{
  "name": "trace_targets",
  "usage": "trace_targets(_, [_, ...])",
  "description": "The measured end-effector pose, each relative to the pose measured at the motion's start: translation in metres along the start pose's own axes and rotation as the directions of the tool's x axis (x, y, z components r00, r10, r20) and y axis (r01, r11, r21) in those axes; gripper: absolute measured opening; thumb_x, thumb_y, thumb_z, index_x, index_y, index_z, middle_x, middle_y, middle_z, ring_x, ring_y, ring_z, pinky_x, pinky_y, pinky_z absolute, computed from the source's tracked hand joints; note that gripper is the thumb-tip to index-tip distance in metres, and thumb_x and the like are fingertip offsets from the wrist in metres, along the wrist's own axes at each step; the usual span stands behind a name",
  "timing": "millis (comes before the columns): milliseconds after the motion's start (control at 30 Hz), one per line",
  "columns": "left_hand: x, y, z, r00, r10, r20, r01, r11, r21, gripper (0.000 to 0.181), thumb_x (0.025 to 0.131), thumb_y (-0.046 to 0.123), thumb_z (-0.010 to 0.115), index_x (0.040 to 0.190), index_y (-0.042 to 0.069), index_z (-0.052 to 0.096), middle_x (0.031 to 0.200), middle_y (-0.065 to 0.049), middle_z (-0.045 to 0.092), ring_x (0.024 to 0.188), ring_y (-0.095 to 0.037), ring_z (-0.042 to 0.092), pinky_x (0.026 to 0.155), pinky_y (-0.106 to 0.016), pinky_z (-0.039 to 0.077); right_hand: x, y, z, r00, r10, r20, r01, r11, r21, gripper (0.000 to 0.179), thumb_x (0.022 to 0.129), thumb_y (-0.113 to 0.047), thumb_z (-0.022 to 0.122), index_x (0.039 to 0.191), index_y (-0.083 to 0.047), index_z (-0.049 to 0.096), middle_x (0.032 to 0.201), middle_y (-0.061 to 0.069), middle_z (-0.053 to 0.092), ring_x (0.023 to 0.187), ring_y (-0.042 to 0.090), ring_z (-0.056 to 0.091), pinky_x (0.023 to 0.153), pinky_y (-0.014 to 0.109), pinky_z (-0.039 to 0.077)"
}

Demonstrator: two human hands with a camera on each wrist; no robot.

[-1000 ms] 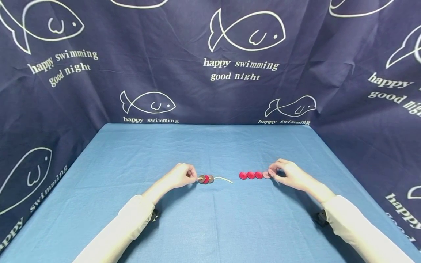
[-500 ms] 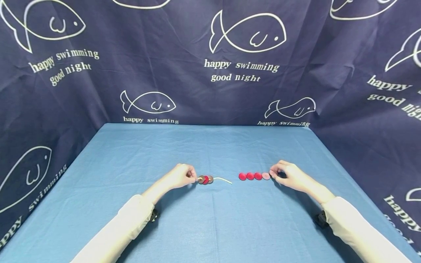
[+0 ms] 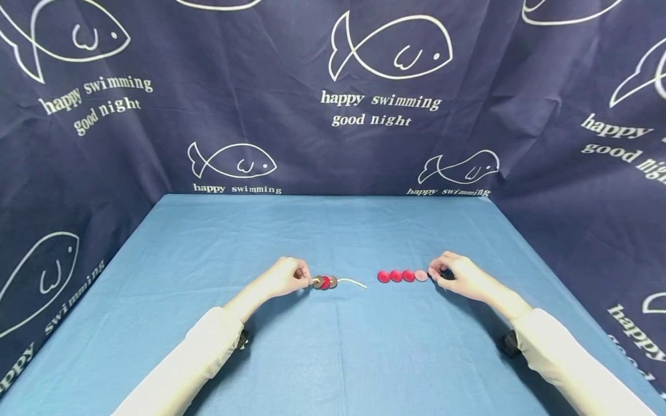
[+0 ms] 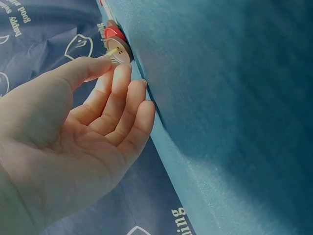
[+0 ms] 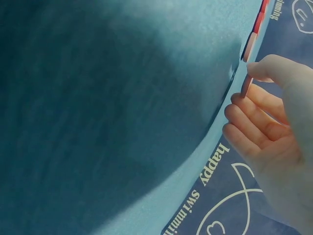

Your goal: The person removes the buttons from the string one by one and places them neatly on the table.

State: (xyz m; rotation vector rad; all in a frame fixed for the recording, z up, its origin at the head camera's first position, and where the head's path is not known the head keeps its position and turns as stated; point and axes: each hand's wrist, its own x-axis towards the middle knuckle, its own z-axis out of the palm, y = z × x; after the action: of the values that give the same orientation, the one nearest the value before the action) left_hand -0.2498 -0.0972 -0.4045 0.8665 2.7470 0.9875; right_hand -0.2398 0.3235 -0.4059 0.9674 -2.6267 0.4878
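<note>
My left hand [image 3: 287,277] pinches the end of a pale cord [image 3: 354,282] between thumb and fingertips. Threaded on that cord are a brown button [image 4: 120,50], a red button [image 4: 114,33] and another brown button [image 3: 333,282], right beside the fingertips. The cord's free end trails right over the cloth. On the right, my right hand [image 3: 458,275] pinches a pink button [image 5: 246,86] between thumb and fingers, its face partly covered by them. It sits at the right end of a button row, close to a second pink button [image 3: 421,275].
Red buttons [image 3: 383,277] [image 3: 396,276] [image 3: 408,276] continue the row leftward, toward the cord's free end. Everything lies on a blue cloth-covered table [image 3: 333,358]. A dark blue curtain [image 3: 291,115] with white fish prints surrounds the back and sides.
The pink button in my right hand overlapped its pink neighbour earlier; now it is slightly farther right, at the row's end. My left hand, the cord and the threaded buttons stay nearly still.
</note>
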Motion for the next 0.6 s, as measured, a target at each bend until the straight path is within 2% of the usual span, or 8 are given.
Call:
trace_targets(300, [-0.0005,0.0021,0.0009,1.000,-0.019,-0.007,0.019,1.000,-0.005,0.006,0.081,0.007,0.063,0.076,0.009,0.065,0.066,0.003,0.062,0.054,-0.002,0.052,0.059,-0.020,0.045,-0.0018,-0.0005,0.0004,1.000,0.014,0.024,-0.014,1.000,0.009,0.015,0.074,-0.001,0.071,0.087,-0.007,0.065,0.080,-0.001,0.058,0.071,0.012,0.055,0.065,0.031,0.049])
trace_targets(600, [-0.0011,0.0039,0.0009,1.000,-0.014,-0.013,0.014,1.000,0.000,0.006,0.081,0.007,0.063,0.076,0.009,0.065,0.066,0.003,0.062,0.054,-0.003,0.052,0.059,-0.020,0.045,-0.0019,0.0008,0.0029,1.000,0.004,0.022,-0.004,1.000,-0.009,0.013,0.075,-0.001,0.071,0.087,-0.006,0.068,0.082,0.001,0.058,0.070,0.012,0.053,0.063,0.027,0.047])
